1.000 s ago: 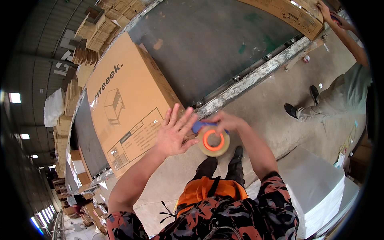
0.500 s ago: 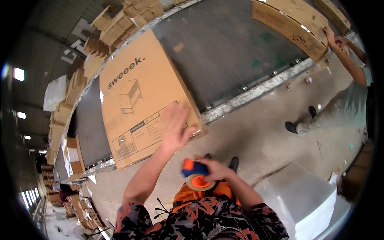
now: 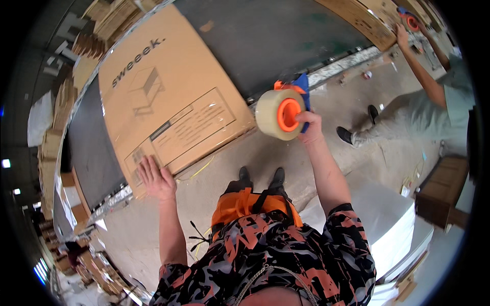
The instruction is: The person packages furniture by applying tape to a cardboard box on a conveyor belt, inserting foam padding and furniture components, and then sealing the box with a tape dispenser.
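Note:
A large flat brown cardboard box [image 3: 178, 76] lies on the dark conveyor, with a line drawing of furniture and a label panel printed on top. My left hand [image 3: 156, 178] rests with its fingers spread on the box's near left corner. In my right hand [image 3: 309, 127] is a tape dispenser [image 3: 280, 113], blue and orange, carrying a wide roll of clear tape. It is raised beside the box's near right corner, and from this view it looks apart from the cardboard.
The conveyor [image 3: 275, 30] runs from lower left to upper right. At the right a co-worker's hand [image 3: 401, 35] touches another long box [image 3: 357, 18], a second tape dispenser [image 3: 410, 21] close by. A grey-white wrapped stack [image 3: 377, 204] stands at my right; cardboard piles line the far side.
My left hand has gone from the box's right part to its near left corner. My right hand has lifted the tape dispenser from my waist up toward the box's right corner.

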`<state>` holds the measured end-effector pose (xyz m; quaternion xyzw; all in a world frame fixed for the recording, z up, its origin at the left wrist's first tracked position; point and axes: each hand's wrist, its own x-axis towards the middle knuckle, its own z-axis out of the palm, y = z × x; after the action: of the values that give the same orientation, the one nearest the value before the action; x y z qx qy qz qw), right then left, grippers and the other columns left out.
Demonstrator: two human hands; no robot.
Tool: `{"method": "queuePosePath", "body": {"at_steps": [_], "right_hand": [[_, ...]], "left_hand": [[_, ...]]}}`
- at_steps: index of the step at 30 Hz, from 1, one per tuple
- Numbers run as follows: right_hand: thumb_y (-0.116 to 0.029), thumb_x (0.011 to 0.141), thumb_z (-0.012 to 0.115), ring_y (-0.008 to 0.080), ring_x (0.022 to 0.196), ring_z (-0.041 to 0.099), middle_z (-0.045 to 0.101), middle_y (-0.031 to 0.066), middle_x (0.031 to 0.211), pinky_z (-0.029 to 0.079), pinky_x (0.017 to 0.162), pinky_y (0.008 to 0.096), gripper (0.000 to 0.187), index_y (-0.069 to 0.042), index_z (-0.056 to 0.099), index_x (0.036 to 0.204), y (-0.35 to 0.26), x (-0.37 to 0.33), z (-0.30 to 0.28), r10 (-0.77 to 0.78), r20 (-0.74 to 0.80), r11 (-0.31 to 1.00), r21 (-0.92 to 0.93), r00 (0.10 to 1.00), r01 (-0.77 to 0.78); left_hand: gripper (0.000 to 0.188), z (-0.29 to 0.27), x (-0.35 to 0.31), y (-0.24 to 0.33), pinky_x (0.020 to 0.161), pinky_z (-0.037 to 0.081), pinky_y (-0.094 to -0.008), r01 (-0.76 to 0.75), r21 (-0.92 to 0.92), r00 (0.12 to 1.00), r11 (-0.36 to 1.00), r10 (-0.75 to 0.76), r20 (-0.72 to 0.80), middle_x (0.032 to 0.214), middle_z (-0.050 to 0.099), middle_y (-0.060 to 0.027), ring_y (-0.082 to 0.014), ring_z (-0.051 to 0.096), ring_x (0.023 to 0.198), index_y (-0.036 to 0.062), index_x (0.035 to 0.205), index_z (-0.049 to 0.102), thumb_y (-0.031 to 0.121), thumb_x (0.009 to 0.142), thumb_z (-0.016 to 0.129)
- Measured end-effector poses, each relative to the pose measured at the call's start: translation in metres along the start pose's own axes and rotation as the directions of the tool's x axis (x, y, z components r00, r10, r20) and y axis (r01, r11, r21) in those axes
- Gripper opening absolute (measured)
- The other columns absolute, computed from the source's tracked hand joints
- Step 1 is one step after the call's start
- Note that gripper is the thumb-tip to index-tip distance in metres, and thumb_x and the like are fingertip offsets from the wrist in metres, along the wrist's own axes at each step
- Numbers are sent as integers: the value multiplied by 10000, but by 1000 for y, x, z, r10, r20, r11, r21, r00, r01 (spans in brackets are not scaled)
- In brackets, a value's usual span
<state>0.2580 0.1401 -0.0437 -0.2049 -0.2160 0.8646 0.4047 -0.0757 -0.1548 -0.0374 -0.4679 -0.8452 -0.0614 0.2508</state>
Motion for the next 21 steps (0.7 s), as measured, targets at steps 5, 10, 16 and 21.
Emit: {"method": "queuePosePath", "body": {"at_steps": [5,10,16,21], "right_hand": [[-56,556,522,309,1156,549,562,170,1232,437,1021,408,774,23,431,1321,12,12,41,84,90,996,-11,992,-83],[-38,517,561,290,1086,595,575,156,1205,470,977,396,814,30,434,1318,28,7,64,190,68,907,-394,979,-149],[-32,506,697,256,1142,540,543,156,1239,396,1022,353,912,64,387,1359,117,-37,106,274,2,820,-524,962,-232],[35,610,600,164,979,588,596,102,1176,463,840,263,761,-11,471,1358,255,-22,237,389,122,869,-378,913,-320]], "left_hand": [[513,9,1,2,1071,309,-506,-35,-21,995,999,33,-97,1362,495,-183,-439,420,1274,17,1309,522,337,921,422],[561,12,7,-15,1062,319,-515,-95,-61,986,994,86,-142,1346,509,-187,-442,435,1260,-1,1303,522,389,913,415],[827,44,58,-148,1060,278,-589,-465,-264,884,845,428,-187,1370,479,-187,-475,408,1266,28,1310,507,670,790,528],[875,4,196,-287,1108,196,-552,-451,186,796,873,299,525,1508,284,-125,-372,269,1379,159,1441,338,551,733,671]]}}
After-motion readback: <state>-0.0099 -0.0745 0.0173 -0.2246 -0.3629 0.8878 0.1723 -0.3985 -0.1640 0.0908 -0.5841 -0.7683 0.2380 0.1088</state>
